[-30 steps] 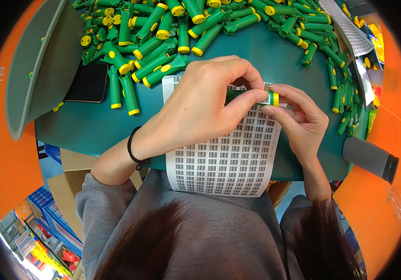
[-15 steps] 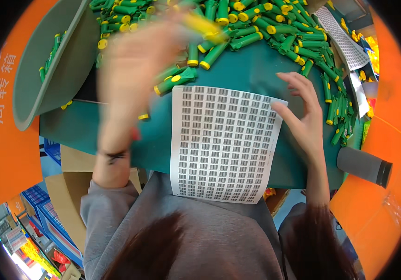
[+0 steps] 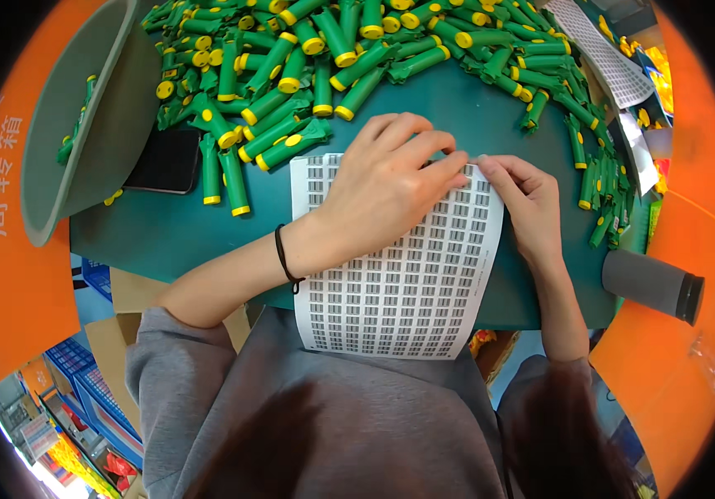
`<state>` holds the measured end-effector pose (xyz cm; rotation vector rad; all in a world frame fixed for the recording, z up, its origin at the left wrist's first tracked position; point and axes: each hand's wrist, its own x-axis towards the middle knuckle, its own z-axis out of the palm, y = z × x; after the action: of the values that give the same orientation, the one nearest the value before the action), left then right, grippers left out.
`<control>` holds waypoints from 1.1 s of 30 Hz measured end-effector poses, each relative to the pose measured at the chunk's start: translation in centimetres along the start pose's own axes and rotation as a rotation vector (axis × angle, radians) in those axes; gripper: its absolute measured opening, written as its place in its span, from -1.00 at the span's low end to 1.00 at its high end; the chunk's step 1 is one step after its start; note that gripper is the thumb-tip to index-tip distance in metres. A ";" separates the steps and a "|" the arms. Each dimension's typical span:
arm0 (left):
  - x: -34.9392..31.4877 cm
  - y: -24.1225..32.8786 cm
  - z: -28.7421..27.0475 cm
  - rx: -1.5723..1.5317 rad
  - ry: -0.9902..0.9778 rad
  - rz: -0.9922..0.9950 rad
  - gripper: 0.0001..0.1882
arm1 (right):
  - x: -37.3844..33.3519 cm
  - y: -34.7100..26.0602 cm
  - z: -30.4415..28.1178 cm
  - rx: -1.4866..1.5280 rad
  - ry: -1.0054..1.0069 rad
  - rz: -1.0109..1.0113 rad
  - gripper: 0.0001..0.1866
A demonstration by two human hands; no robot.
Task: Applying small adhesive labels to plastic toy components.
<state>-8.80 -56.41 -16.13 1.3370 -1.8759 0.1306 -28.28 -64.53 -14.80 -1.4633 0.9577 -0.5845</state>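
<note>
up at the top right corner of the printed sheet (image 3: 382,308), the right hand (image 3: 532,200) has thumb and index together, clamped on the paper by the look of it. the left hand (image 3: 391,183) arches over the grid just beside it, thumb and fingertips close together; can't tell if anything sits between them, fingers hide it.

doing it well, i'd say: anchor the corner with the right pinch, work the left fingertips low, lift shallow rather than tug. hands nearly meet, so move one at a time. sheet lies across the middle of the near edge of the green tabletop (image 3: 158,229), lower end overhanging toward the grey top (image 3: 199,366). it bows there; a hard pull could drag or crease it.

edges: tightest spot is the sheet's top left corner, nearest tube (image 3: 291,145) just beside it. pile of green tubes (image 3: 357,50) runs along the far edge and down the right edge. room to move: green strip between sheet and right-edge tubes, plus the near left corner, below the black phone (image 3: 170,162). tub (image 3: 104,125) leans at the left edge, few tubes inside. grey cylinder (image 3: 644,283) sits by the near right corner; a wide right forearm swing could clip it.
</note>
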 end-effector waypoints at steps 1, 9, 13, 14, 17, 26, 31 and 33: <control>0.0 0.1 0.3 -0.012 -0.006 0.013 -0.80 | -0.1 0.1 0.0 0.030 0.020 -0.012 -0.78; -0.2 -0.3 0.7 0.071 0.060 0.113 -0.78 | 0.1 0.9 -0.1 0.015 0.033 -0.029 -0.77; 0.0 -0.3 1.0 -0.097 0.110 0.042 -0.80 | 2.3 0.8 -2.9 -0.428 0.096 -0.280 -0.78; 0.2 -0.3 0.9 -0.100 0.113 0.047 -0.80 | 3.4 0.7 -4.5 -0.719 0.230 -0.548 -0.72; 0.5 -0.1 0.5 -0.272 0.145 0.003 -0.80 | 6.7 0.6 -10.6 -1.233 0.211 -0.684 -0.54; -0.3 -1.7 0.2 -0.172 0.137 0.120 -0.76 | 3.4 -1.0 -5.3 -0.480 0.155 -0.465 -0.66; -0.9 -1.1 0.4 -0.346 -0.079 0.001 -0.74 | 0.7 -1.9 -0.6 0.318 -0.043 -0.233 -0.59; 0.0 -0.8 -0.8 -0.440 -0.004 -0.020 -0.83 | 0.5 -0.7 0.0 0.375 -0.050 -0.230 -0.67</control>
<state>-7.68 -56.30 -15.87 1.0497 -1.7631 -0.2809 -27.81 -64.99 -14.19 -1.2486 0.6030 -0.8427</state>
